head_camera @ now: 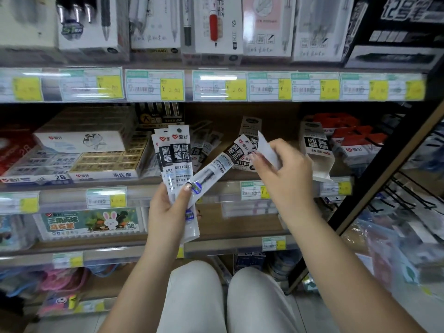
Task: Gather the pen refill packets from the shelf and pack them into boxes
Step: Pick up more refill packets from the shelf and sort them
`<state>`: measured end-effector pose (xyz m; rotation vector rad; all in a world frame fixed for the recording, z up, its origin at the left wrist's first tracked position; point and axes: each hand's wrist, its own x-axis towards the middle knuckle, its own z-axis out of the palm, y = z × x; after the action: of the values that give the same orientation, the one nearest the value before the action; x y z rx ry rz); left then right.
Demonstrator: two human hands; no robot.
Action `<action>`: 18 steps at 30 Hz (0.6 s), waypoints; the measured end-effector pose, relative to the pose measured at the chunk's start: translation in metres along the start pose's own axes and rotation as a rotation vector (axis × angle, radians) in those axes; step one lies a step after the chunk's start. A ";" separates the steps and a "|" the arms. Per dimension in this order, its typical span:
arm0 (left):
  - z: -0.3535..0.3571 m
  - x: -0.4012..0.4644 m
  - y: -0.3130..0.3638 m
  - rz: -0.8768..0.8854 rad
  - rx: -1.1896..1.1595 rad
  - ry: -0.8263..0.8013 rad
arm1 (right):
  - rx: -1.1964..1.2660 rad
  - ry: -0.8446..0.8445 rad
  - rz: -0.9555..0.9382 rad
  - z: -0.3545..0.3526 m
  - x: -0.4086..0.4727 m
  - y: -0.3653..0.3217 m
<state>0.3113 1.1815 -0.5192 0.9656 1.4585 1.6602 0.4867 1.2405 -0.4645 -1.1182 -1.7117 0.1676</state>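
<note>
Left hand: I pinch a fan of refill packets before the shelf. Right hand: fingers curled on more packets. White box: open, far right. Risk: the slanted packet looks loosely caught and may slide out.

head cam: worn high, tilted forward and down | faces shop shelf straight on | close, arm's reach, knees at bottom edge | single view, nothing shared
</note>
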 end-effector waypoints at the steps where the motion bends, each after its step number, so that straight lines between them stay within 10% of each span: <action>1: 0.002 -0.001 0.001 0.003 -0.016 -0.007 | 0.089 -0.093 0.155 0.004 -0.003 -0.001; 8: 0.013 -0.007 0.001 -0.014 -0.053 -0.118 | 0.458 -0.352 0.727 0.032 -0.018 -0.007; 18: 0.016 -0.009 -0.003 -0.061 -0.062 -0.217 | 0.666 -0.272 0.707 0.030 -0.018 -0.011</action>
<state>0.3297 1.1815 -0.5217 1.0216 1.2729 1.4978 0.4560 1.2323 -0.4841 -1.1565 -1.2460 1.2778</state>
